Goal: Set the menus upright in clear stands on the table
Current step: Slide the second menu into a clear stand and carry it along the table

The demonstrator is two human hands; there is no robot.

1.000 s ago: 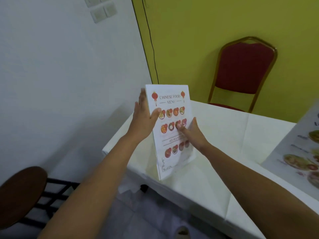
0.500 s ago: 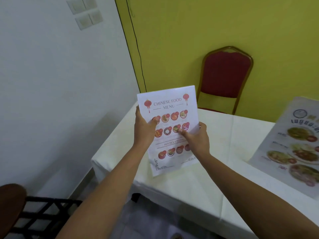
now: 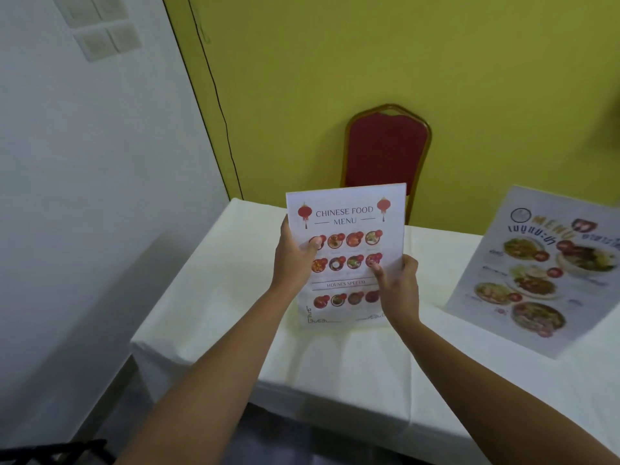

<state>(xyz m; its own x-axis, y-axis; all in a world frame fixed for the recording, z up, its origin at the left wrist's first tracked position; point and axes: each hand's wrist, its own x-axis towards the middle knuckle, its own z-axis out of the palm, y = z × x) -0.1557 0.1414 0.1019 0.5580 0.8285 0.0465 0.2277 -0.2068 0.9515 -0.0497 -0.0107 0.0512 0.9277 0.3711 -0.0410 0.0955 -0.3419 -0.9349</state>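
Head view: the bench (image 3: 352, 364), under a white cloth, runs from the white wall on the left toward the right edge of the frame. Its near-left corner hangs over bare floor, and its far edge meets a yellow wall. Open cloth lies in front of the held sheet and between it and the second menu. A red chair (image 3: 387, 152) with a gold frame stands behind the far edge, just past the top of the held sheet.

The Chinese food menu (image 3: 347, 253) is held above the left part of the bench. Its long axis runs upright, the title at the top, and the printed face is turned toward the camera. Its top leans slightly to the right. The left hand (image 3: 295, 263) grips the left edge, thumb on the front over the first dish photo. The right hand (image 3: 399, 286) grips the lower right edge, thumb on the front; the fingers of both hands are closed around the sheet, and those behind it are hidden. Whether the bottom edge touches the cloth cannot be told, nor whether a clear stand surrounds the sheet.

The second menu (image 3: 540, 273) stands tilted back at the right, blurred, with its right side cut off by the frame.
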